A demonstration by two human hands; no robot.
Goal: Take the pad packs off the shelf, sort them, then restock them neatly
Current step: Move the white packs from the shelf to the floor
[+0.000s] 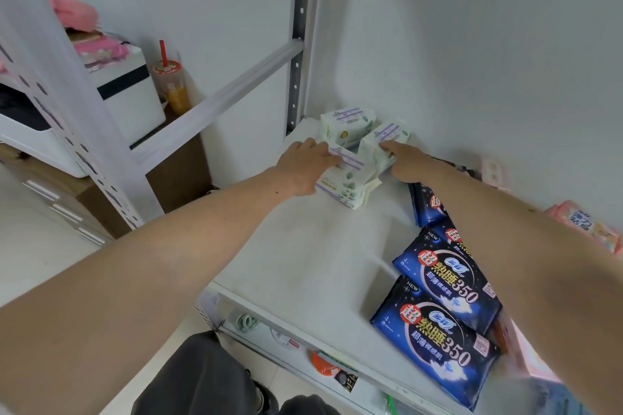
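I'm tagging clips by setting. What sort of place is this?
Probably a small shop's stockroom or a mock store: a white metal shelf holding dark blue pad packs and white pad packs, beside a drink cup.

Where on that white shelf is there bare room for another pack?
The white shelf board is bare between the pale green-and-white packs at the back corner and the dark blue packs along the right. The back corner and right side are crowded.

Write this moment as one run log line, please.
stage: restocking | left hand: on front white pack | right hand: on right white pack | blue packs: row on shelf
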